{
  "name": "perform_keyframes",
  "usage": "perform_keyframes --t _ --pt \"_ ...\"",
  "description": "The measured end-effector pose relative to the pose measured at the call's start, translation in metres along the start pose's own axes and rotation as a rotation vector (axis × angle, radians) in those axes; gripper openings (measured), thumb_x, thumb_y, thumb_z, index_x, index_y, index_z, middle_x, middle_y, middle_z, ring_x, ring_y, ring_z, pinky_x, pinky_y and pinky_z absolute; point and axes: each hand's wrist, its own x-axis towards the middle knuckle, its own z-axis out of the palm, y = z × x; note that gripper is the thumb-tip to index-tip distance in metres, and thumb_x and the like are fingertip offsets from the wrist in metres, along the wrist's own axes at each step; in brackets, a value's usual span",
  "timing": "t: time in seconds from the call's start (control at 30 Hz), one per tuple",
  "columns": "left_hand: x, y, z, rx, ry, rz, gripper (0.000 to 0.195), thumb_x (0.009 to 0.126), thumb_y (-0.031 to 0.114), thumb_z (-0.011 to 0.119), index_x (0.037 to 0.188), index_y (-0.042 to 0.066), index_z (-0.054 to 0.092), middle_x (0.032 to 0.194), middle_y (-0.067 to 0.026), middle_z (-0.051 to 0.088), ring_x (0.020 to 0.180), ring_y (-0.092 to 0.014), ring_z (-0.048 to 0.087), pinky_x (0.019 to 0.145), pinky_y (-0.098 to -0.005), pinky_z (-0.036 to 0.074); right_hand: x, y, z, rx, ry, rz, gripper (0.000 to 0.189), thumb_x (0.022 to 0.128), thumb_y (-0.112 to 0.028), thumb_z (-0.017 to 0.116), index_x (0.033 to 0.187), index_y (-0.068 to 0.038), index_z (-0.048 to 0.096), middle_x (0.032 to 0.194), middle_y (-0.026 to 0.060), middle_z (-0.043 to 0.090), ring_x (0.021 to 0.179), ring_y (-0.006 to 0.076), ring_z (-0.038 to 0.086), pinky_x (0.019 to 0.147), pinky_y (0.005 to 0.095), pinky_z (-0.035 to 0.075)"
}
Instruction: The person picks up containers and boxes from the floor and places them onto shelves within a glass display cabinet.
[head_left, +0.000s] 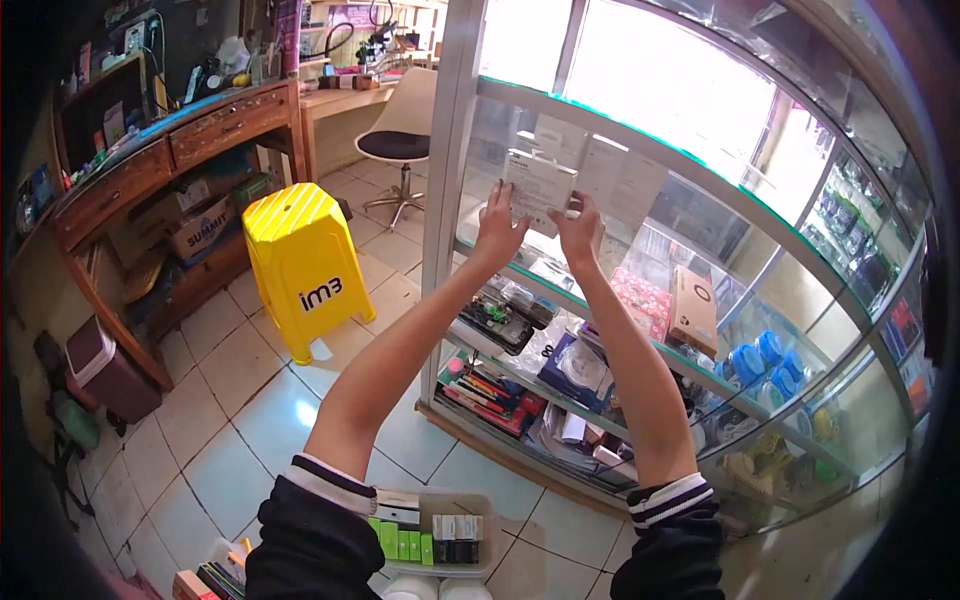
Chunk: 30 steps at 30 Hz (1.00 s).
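Note:
Both arms reach into a glass display cabinet (615, 135) at its upper shelf. A white product box (541, 191) with printed writing stands upright between my hands. My left hand (501, 225) has its fingers on the box's left side, and my right hand (581, 229) grips the lower right edge. More pale boxes (611, 176) stand behind it against the glass. On the shelf below, a red patterned box (641, 300) and a brown cardboard box (692, 310) sit right of my right forearm. Whether the white box's base rests on the shelf is hard to tell.
On the tiled floor stand a yellow plastic stool (307, 262) and a clear bin (487, 525) of small boxes. A wooden desk (232, 112) is at left, with a swivel chair (401, 112) behind. Blue-lidded jars (750, 360) fill the cabinet's lower right.

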Motion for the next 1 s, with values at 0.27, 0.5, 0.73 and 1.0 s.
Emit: perform_keyframes --t 0.27,0.5,0.73,1.0 --pt "0.033 -0.013 0.020 -0.016 -0.094 -0.066 0.070 0.072 0.015 0.064 0.126 -0.008 0.027 0.130 -0.0311 0.020 0.123 -0.042 0.024 0.101 -0.0384 0.026 0.028 0.018 0.032 -0.037 0.059 -0.050 0.047 0.065 -0.013 0.071 0.106 0.001 0.052 0.089 0.0140 0.058 0.076 0.0237 0.061 0.068 0.0331 0.047" --pt "0.040 -0.016 0.025 -0.028 -0.098 -0.074 0.074 0.072 0.015 0.065 0.127 -0.012 0.022 0.130 -0.0314 0.017 0.122 -0.041 0.025 0.101 -0.0376 0.026 0.035 0.021 0.040 0.172 0.031 -0.057 0.041 0.063 -0.005 0.068 0.096 0.002 0.044 0.089 0.0163 0.051 0.086 0.0309 0.049 0.076 0.0389 0.039" --pt "0.019 -0.002 0.011 -0.051 -0.036 -0.051 0.067 0.074 0.015 0.063 0.127 -0.007 0.028 0.125 -0.0272 0.031 0.120 -0.036 0.031 0.101 -0.0368 0.027 0.018 0.013 0.017 0.058 -0.020 0.054 0.038 0.070 -0.013 0.067 0.101 0.002 0.051 0.095 0.0141 0.056 0.085 0.0204 0.057 0.074 0.0308 0.045" --pt "-0.112 0.057 -0.062 -0.355 0.054 0.184 0.037 0.083 0.002 0.047 0.120 0.003 0.041 0.121 -0.0113 0.042 0.116 -0.022 0.040 0.099 -0.0340 0.033 -0.099 -0.051 -0.089 0.605 0.039 0.045 0.023 0.078 -0.011 0.054 0.099 -0.001 0.054 0.100 0.0099 0.057 0.092 0.0189 0.055 0.081 0.0286 0.041"
